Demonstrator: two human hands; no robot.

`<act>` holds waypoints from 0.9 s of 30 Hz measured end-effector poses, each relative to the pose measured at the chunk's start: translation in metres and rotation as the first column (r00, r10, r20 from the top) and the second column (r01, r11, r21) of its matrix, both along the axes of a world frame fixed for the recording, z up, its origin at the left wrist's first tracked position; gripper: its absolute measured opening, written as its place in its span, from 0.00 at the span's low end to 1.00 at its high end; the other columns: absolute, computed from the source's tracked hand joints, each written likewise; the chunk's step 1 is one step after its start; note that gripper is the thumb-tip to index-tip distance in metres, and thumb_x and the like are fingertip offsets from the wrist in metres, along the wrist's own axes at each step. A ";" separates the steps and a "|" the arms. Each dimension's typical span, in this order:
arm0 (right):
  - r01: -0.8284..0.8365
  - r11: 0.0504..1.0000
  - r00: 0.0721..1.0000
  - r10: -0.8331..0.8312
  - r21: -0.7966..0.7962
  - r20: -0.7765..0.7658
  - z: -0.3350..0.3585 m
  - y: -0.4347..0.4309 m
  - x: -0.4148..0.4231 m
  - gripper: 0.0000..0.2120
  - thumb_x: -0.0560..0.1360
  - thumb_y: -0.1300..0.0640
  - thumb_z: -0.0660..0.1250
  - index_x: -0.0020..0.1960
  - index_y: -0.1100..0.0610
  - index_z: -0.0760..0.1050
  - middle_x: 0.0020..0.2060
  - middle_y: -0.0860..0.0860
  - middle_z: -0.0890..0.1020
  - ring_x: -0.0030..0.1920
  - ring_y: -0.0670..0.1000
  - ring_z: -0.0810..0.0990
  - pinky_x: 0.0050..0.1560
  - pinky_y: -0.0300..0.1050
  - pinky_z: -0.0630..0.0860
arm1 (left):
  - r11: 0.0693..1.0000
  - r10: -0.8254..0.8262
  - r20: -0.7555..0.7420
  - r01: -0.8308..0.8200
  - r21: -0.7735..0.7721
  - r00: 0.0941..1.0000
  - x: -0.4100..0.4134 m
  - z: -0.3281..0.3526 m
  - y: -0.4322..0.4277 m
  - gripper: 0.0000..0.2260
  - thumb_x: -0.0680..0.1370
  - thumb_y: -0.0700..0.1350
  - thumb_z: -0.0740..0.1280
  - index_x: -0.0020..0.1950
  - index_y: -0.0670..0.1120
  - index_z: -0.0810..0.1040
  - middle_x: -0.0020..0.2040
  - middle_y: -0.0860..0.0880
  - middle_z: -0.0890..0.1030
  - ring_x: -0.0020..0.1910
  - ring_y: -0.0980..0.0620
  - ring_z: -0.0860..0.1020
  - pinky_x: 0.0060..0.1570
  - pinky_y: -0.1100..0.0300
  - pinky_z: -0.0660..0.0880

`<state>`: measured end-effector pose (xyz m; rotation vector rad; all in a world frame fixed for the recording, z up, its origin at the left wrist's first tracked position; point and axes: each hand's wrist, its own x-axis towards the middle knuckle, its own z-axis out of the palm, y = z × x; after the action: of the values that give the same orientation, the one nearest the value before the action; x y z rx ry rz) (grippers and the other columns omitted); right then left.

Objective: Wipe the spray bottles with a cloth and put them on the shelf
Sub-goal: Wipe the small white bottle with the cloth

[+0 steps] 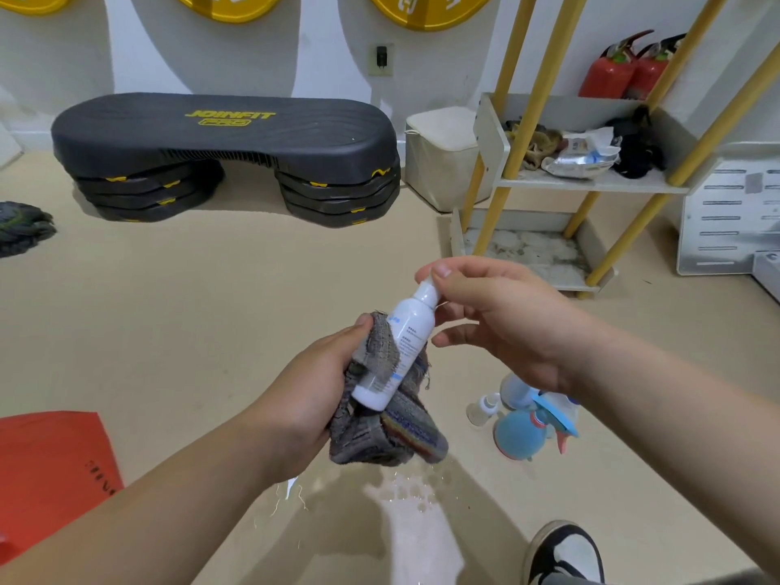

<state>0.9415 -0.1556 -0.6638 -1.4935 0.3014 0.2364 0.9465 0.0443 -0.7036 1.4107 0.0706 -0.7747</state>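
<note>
Mid-wipe: left hand [320,373] grips the cloth [401,437] wrapped round the lower body of the white spray bottle [411,323], right hand [506,327] pinches its cap; other bottles [517,437] wait on the floor [211,310], so next is likely finish rubbing, then carry it right to the shelf [591,185].

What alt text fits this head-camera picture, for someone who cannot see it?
A person's left hand wraps a grey cloth round a white spray bottle while the right hand pinches its top. More bottles sit on the floor.
</note>
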 end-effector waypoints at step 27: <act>0.074 0.996 0.997 -0.073 -0.045 0.023 -0.019 0.028 -0.008 0.10 0.80 0.56 0.72 0.48 0.61 0.75 0.34 0.54 0.80 0.33 0.52 0.78 0.40 0.47 0.79 | 0.893 -0.285 0.688 -0.075 0.444 0.668 -0.008 -0.013 -0.001 0.05 0.84 0.58 0.61 0.56 0.62 0.76 0.46 0.59 0.84 0.46 0.57 0.83 0.49 0.53 0.79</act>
<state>0.9337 -0.1272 -0.6830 -1.5261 0.3457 0.1560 0.9387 0.0435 -0.7163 2.1021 -0.5189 -0.2122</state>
